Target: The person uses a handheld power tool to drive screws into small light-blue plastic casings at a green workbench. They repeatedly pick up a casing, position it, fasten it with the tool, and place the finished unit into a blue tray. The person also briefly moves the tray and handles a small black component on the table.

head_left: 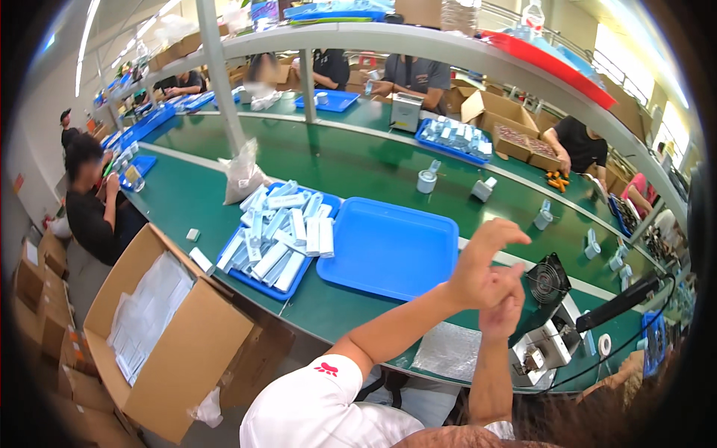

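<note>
My left hand [484,261] is raised over the bench near the right side of an empty-looking blue tray [388,250]. Its upper fingers are bent but apart, and nothing shows between them. Just below it, my right hand [502,308] meets the left, its fingers drawn together. Whatever the right fingers hold, if anything, is hidden. Left of that tray, a second blue tray [280,293] is heaped with light blue and white oblong plastic pieces [276,231]. A small black fan [549,278] stands right of my hands, beside a white device [549,343].
An open cardboard box [190,351] with a plastic liner stands at the bench's left edge. On the green conveyor sit several pale blue devices [427,179]. A filled plastic bag [244,175] is behind the heaped tray. An overhead shelf [358,37] crosses above. Co-workers [418,78] sit opposite.
</note>
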`<state>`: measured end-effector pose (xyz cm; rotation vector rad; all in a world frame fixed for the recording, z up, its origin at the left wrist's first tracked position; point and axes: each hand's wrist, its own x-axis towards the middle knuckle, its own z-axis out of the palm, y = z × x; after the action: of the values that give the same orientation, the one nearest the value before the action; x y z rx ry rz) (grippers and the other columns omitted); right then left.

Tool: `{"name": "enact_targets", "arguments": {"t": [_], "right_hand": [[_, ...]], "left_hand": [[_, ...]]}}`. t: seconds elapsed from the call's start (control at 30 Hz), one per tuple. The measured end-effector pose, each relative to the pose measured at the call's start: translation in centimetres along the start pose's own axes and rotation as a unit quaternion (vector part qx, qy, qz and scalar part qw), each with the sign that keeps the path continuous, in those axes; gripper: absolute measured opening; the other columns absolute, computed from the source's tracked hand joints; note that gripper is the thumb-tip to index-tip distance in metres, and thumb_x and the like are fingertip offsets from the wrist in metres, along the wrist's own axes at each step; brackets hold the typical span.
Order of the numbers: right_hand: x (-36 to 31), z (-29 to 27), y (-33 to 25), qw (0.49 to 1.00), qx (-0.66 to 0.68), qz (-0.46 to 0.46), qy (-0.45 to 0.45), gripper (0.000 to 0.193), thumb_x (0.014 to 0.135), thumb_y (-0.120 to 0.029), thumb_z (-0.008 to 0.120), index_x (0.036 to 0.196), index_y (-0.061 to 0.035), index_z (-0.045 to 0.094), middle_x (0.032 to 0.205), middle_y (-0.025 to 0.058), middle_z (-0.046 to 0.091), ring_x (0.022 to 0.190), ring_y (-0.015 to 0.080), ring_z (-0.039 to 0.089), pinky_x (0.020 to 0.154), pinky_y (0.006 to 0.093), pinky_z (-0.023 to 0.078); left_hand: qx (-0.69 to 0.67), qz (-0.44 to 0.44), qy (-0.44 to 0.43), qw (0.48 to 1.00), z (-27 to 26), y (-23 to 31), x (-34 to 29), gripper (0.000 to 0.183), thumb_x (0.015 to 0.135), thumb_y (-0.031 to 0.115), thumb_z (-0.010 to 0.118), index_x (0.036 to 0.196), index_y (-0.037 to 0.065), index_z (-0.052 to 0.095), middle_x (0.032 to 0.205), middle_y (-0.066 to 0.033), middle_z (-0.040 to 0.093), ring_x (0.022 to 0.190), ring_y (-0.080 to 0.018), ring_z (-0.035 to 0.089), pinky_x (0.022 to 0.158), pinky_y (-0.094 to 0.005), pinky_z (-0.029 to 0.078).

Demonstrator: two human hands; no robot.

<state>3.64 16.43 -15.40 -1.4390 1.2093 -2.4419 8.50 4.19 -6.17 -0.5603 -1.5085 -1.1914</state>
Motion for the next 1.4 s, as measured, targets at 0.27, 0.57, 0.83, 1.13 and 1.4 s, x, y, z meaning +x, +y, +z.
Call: {"name": "enact_targets", "arguments": {"t": [0.27,0.57,0.83,1.13,1.4], "right_hand": [[-0.1,-0.9,4.3,0.951,-0.300,0.014,0.075,0.011,0.090,-0.007,0.062,0.085,0.0018,0.066,0.077,0.0066,0.065,0.070,0.0150,0.060,0.064,0.0285,0.048],[-1.6,-4.7,5.8,0.872,-0.473,-0.075,0.102,0.005,0.082,0.003,0.067,0.084,-0.0010,0.068,0.067,0.0078,0.059,0.054,0.0176,0.053,0.052,0.0292,0.043],[-1.4,-7.7,4.4,0.832,-0.520,0.159,0.114,0.028,0.079,-0.004,0.068,0.106,-0.0064,0.066,0.087,0.0082,0.061,0.072,0.0199,0.060,0.063,0.0325,0.049],[-4.4,-8.6,7.3,0.795,-0.545,0.263,-0.042,0.020,0.081,-0.006,0.068,0.100,-0.0064,0.068,0.097,0.0128,0.062,0.088,0.0321,0.064,0.079,0.0409,0.053],[-1.4,-7.0,3.7,0.856,-0.424,0.287,0.069,0.019,0.083,-0.010,0.071,0.101,-0.0080,0.071,0.094,0.0068,0.066,0.079,0.0189,0.068,0.070,0.0334,0.055]], "left_hand": [[-0.074,-0.122,0.033,0.989,-0.3,-0.4,-1.2,0.019,0.084,0.008,0.057,0.100,0.000,0.064,0.087,-0.0098,0.063,0.070,-0.0142,0.056,0.056,-0.0266,0.042],[-0.086,-0.036,0.176,0.980,-3.9,-1.6,-0.4,0.028,0.102,0.024,0.040,0.090,0.003,0.054,0.056,0.0014,0.032,0.050,-0.0082,0.027,0.046,-0.0247,0.020],[-0.204,-0.030,0.198,0.958,-4.8,-1.4,0.9,0.034,0.104,0.026,0.034,0.090,0.004,0.055,0.055,0.0016,0.032,0.051,-0.0089,0.026,0.046,-0.0249,0.020],[-0.242,-0.022,0.165,0.956,-5.7,0.5,1.1,0.037,0.105,0.026,0.033,0.092,0.004,0.059,0.055,-0.0001,0.033,0.054,-0.0108,0.026,0.047,-0.0255,0.023],[-0.217,0.020,0.132,0.967,-6.5,2.0,1.1,0.031,0.104,0.023,0.035,0.096,0.002,0.057,0.061,-0.0018,0.035,0.055,-0.0111,0.026,0.050,-0.0272,0.025]]}}
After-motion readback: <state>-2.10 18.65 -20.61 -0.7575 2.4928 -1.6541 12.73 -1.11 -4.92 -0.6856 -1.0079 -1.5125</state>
